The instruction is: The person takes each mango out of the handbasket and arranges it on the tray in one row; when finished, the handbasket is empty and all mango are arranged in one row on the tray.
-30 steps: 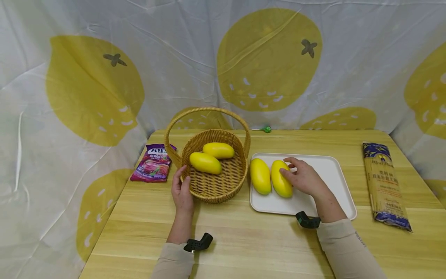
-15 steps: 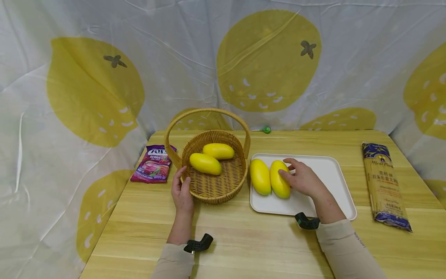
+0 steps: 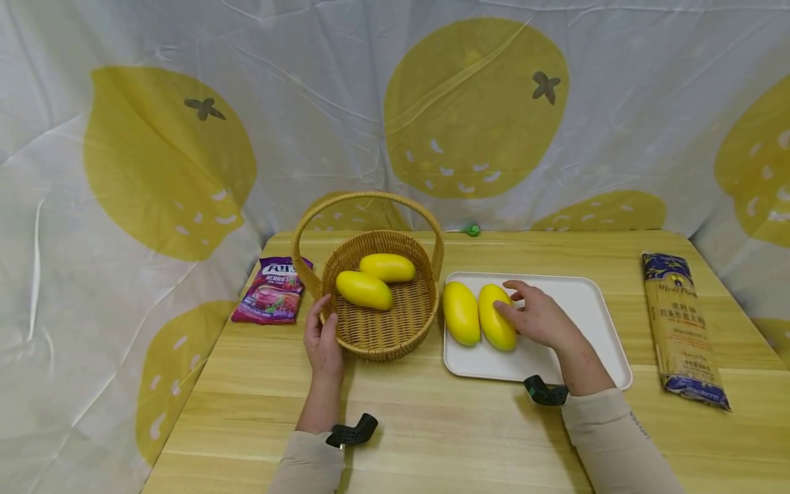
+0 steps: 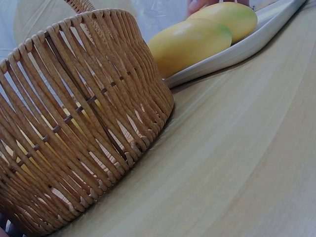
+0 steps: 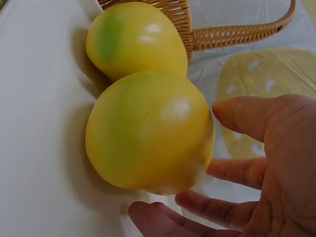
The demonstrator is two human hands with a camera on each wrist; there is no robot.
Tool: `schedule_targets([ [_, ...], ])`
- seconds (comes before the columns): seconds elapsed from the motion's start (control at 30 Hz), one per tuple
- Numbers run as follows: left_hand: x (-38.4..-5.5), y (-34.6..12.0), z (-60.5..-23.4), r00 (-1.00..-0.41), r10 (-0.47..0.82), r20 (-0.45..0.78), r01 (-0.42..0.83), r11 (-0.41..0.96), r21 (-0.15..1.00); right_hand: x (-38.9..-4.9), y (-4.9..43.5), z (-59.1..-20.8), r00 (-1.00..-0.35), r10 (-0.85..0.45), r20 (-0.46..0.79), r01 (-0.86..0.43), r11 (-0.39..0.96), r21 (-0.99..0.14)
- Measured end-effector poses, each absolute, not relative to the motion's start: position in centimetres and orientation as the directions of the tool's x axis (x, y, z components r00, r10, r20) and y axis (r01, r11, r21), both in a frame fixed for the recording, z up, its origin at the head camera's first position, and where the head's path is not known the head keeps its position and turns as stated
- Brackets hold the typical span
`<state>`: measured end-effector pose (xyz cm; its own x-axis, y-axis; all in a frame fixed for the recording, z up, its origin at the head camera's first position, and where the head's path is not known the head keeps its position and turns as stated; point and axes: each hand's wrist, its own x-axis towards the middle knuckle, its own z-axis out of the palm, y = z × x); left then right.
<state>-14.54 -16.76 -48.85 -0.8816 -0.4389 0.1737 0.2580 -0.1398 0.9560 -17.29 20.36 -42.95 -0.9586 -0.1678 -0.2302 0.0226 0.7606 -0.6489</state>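
Near the left edge of the tray (image 3: 574,309), the right hand (image 3: 537,317), loosely spread, touches a mango (image 3: 496,326) partly hiding its fingers (image 5: 239,171); whether the left hand (image 3: 324,348) grips the basket (image 3: 384,353), I cannot tell.

Left wrist view: left edge crops basket (image 4: 89,113). Spaghetti packet (image 3: 685,329): small print illegible.

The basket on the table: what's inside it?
Inside the basket, two yellow mangoes lie close together, and the woven bottom shows in front of them. The patch directly under the mangoes is covered, so I can't tell whether anything is there.
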Motion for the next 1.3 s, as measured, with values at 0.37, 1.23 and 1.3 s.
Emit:
schedule_targets([
  [0.37,-14.6,-16.8,-48.8,-0.882,-0.443,0.164,0.254,-0.152,0.955,-15.4,18.6,-40.2,-0.975,-0.223,0.02,-0.178,0.718,-0.673],
  [1.23,-14.6,-17.0,-48.8,-0.881,-0.438,0.179,0.252,-0.114,0.961,-21.7,1.4,-35.8,-0.823,-0.569,-0.003,-0.44,0.639,-0.631],
  [1.3,-14.6,-17.0,-48.8,-0.881,-0.438,0.18,0.254,-0.116,0.96,-22.7,0.6,-36.0,-0.807,-0.59,-0.019,-0.453,0.64,-0.621],
])
